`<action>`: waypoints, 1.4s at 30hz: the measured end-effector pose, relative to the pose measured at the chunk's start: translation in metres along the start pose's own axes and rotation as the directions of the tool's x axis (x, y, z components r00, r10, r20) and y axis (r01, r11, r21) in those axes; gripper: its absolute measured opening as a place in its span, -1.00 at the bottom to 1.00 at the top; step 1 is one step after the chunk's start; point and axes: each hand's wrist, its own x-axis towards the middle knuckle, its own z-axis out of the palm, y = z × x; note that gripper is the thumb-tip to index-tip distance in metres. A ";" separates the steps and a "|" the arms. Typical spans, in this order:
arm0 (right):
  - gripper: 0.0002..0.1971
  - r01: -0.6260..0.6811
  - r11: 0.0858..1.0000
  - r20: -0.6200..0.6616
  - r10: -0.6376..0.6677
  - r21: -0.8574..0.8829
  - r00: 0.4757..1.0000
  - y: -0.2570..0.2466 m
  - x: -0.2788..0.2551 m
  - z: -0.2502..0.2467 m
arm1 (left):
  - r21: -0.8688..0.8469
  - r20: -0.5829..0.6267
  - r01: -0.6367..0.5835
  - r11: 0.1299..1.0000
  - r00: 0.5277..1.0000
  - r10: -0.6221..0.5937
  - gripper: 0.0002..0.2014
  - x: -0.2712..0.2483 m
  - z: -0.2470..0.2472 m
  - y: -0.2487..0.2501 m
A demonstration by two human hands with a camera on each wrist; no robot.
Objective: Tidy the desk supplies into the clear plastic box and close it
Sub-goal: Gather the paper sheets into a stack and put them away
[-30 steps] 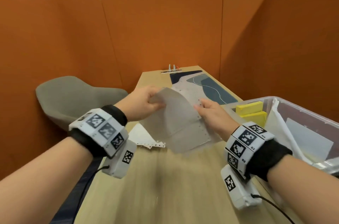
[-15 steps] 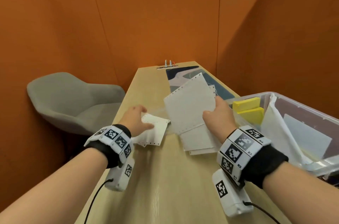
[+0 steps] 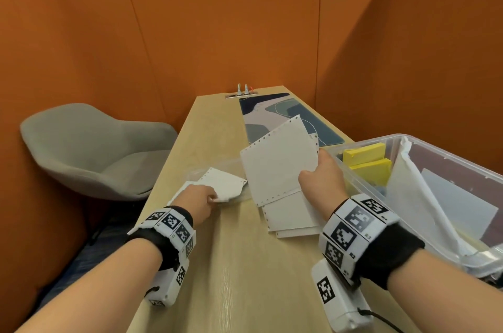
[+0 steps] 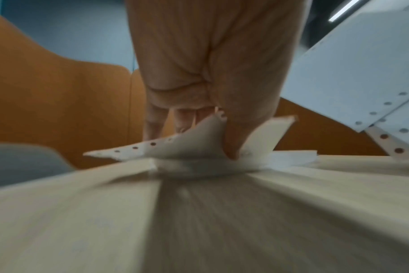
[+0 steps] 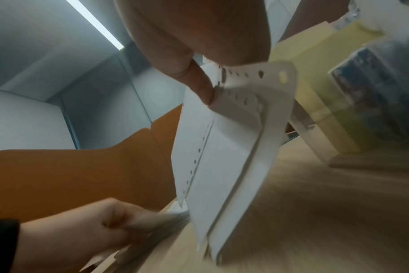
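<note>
Pinching the perforated sheets [image 3: 277,166] by 1 edge, the right hand [image 3: 322,180] lifts them beside the clear plastic box [image 3: 362,142]. The left hand [image 3: 197,200] grips a smaller sheet [image 3: 224,185] on the desk [image 3: 245,278].

A pale wooden desk [image 3: 217,251] is enclosed by orange padded partitions [image 3: 217,27]. At the left of the frame a grey shell chair [image 3: 92,153] is seen. A ceiling strip light [image 5: 93,24] is visible overhead.

The left hand [image 3: 200,200] has released the white perforated paper stack [image 3: 280,166] and dropped to the wooden desk, where it now pinches a smaller white perforated sheet [image 3: 224,185] (thumb on top). The right hand [image 3: 322,177] alone now holds the stack, shifted right toward the clear plastic box [image 3: 362,142].
</note>
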 end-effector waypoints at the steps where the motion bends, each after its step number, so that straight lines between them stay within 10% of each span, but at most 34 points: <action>1: -0.63 -0.002 1.000 0.001 0.002 0.004 1.000 0.000 -0.001 -0.001 | -0.017 -0.045 0.000 1.000 0.999 -0.001 -0.76 -0.004 -0.005 0.002; 8: -0.64 -0.003 0.999 -0.018 0.004 0.049 1.000 0.000 -0.009 -0.009 | -0.450 -0.365 -0.097 0.888 0.927 -0.083 -0.77 -0.042 -0.088 -0.008; 12: -0.64 -0.036 0.996 -0.013 0.038 0.084 0.999 -0.001 -0.015 -0.014 | -0.852 -0.269 -0.226 0.472 0.963 -0.025 -0.66 -0.075 -0.138 -0.022; 17: -0.67 -0.007 0.996 0.092 0.000 0.083 0.996 -0.009 -0.024 -0.014 | -0.898 -0.128 -0.175 0.404 0.982 0.142 -0.39 -0.092 -0.135 -0.023; 19: -0.63 0.021 0.999 0.049 -0.023 0.037 0.999 -0.009 -0.026 -0.017 | -0.879 -0.219 -0.222 0.422 0.974 0.056 -0.54 -0.093 -0.130 -0.019; 23: -0.63 0.025 0.999 0.001 -0.025 -0.025 1.000 -0.009 -0.027 -0.024 | -0.839 -0.497 -0.362 0.406 0.815 -0.299 -0.97 -0.087 -0.136 -0.023; 28: -0.59 0.034 0.998 0.159 -0.026 -0.046 0.987 -0.012 -0.030 -0.023 | -0.940 -0.316 -0.299 0.164 0.945 -0.085 -0.91 -0.097 -0.140 -0.002; 32: -0.71 0.086 0.996 0.399 -0.093 0.034 0.912 -0.020 -0.038 -0.024 | -0.926 -0.105 -0.155 0.345 0.981 0.160 -0.76 -0.098 -0.118 0.015; 36: -0.84 0.100 0.992 0.518 -0.122 0.071 0.847 -0.022 -0.044 -0.018 | -0.801 -0.184 -0.228 0.553 0.974 0.135 -0.74 -0.095 -0.082 0.031; 42: -0.58 0.116 0.992 0.497 -0.123 0.046 0.859 -0.020 -0.045 -0.015 | -0.926 -0.213 -0.178 0.334 0.974 -0.073 -0.48 -0.095 -0.046 0.030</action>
